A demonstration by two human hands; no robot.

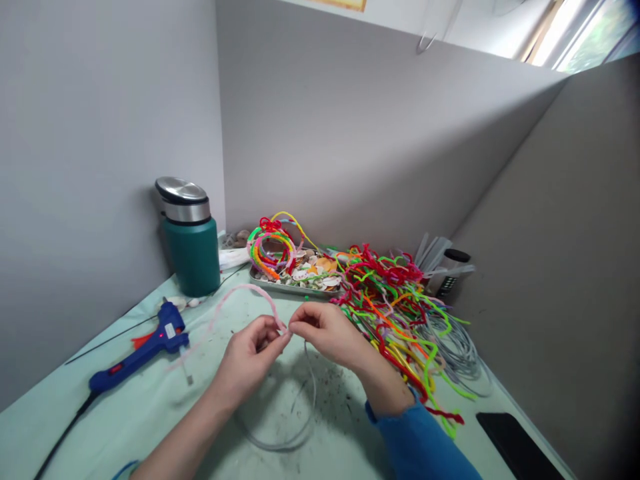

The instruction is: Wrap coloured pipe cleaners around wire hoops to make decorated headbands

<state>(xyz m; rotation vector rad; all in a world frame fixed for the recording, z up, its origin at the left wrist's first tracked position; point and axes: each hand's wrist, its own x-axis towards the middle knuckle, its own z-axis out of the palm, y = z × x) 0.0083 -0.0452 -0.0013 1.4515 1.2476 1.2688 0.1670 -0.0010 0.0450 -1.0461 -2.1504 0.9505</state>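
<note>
One pink pipe cleaner (265,293) above the tabletop (340,427), its end pinched in the fingers of left hand (253,353) and right hand (327,333), grey wire loop (281,447) below, glue gun (140,350) and green flask (193,257) leftward, tangled heap (385,287) crowding the right.

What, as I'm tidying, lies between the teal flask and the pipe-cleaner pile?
The head view shows a metal tray of scraps, a coil of pipe cleaners and a white item.

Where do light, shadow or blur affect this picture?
Head view: the window at upper right is glaringly bright; a broad, soft-edged shadow slants across the grey back partition; the pink strip blurs and fades toward its lower-left end; the left hand and right hand look fairly clear.
</note>
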